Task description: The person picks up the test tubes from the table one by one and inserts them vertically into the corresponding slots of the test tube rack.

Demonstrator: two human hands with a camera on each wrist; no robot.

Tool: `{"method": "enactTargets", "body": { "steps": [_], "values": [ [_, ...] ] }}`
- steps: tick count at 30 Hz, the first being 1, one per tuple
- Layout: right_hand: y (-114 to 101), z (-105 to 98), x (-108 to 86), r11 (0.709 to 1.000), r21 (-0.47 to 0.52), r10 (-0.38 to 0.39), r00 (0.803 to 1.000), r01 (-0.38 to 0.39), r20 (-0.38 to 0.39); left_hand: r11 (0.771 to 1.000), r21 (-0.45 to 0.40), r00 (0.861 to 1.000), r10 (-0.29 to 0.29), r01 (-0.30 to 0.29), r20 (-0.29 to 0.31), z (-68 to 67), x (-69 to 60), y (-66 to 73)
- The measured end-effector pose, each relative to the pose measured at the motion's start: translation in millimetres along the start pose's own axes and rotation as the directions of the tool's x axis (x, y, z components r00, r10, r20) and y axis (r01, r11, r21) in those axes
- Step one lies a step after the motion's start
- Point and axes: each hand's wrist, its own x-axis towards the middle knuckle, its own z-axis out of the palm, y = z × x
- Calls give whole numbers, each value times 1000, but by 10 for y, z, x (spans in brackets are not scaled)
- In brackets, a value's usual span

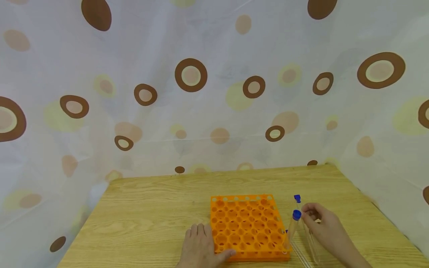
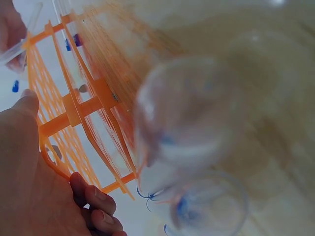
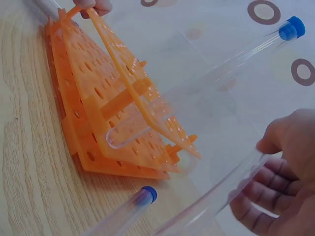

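Observation:
An orange test tube rack (image 1: 246, 223) with rows of round holes stands on the table. My left hand (image 1: 200, 245) holds its near left corner, thumb along the front side; the left wrist view shows those fingers (image 2: 101, 209) curled beside the frame. Just right of the rack, my right hand (image 1: 321, 225) pinches a clear test tube (image 3: 216, 199) near its blue-capped upper end. Another test tube (image 3: 206, 86) with a blue cap sits tilted in the rack's near right corner. A third capped tube (image 3: 133, 211) lies on the table beside the rack.
The wooden table (image 1: 151, 212) is bordered by a spotted white curtain (image 1: 214, 108) at the back and both sides. Two blurred, clear round shapes (image 2: 189, 110) fill the middle of the left wrist view.

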Motion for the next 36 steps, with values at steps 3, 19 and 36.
{"method": "enactTargets", "body": {
  "steps": [3, 19, 36],
  "values": [
    [-44, 4, -16, 996, 53, -63, 996, 67, -68, 1000, 1, 1000, 1, -1, 1, -2, 3, 2],
    [-155, 38, -58, 899, 227, -270, 883, 374, -385, 1000, 3, 1000, 8, -8, 14, -28, 6, 5],
    [-262, 222, -76, 737, 490, -328, 880, 465, -343, 1000, -8, 999, -5, 6, 51, -51, -3, 0]
  ]
}}
